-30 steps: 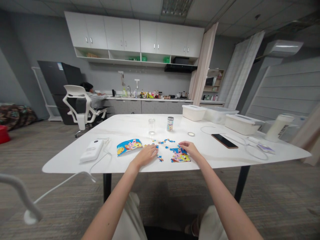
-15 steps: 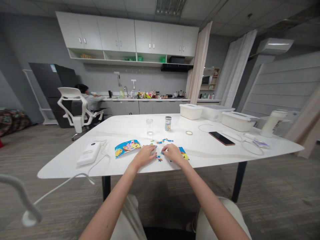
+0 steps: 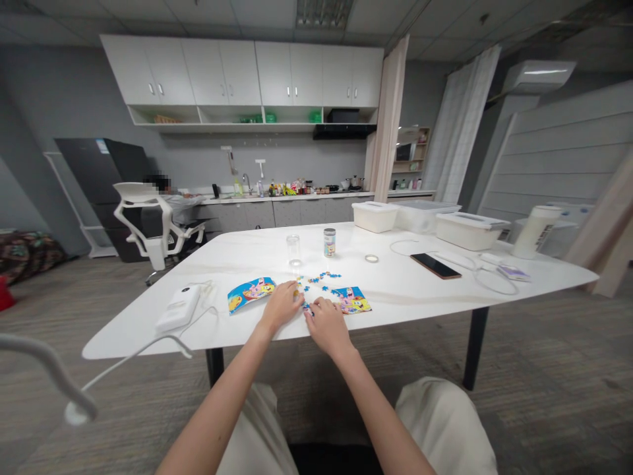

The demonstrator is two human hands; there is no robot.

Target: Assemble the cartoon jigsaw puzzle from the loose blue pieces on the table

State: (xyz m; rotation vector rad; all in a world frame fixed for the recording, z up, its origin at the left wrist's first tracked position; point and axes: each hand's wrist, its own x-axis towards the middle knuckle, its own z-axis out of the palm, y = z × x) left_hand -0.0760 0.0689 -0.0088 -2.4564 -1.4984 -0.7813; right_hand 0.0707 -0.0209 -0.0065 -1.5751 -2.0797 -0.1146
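Several small blue and multicoloured puzzle pieces lie loose on the white table, in front of my hands. My left hand rests at the left of them, fingers bent and closed down over pieces that it mostly hides. Close beside it, my right hand pinches a puzzle piece at the tabletop, mostly covered by the fingertips. A curled cartoon picture sheet stands left of my left hand. Another cartoon picture lies flat just right of my right hand.
Behind the pieces stand a clear jar and a cartoon-printed can, with a ring-shaped lid nearby. At right are a phone, cables, lidded boxes and a bottle. A white device lies left. A person sits beyond.
My right hand has moved left and nearer to me, closer to my left hand, uncovering more of the flat picture on the right. The view has shifted slightly.
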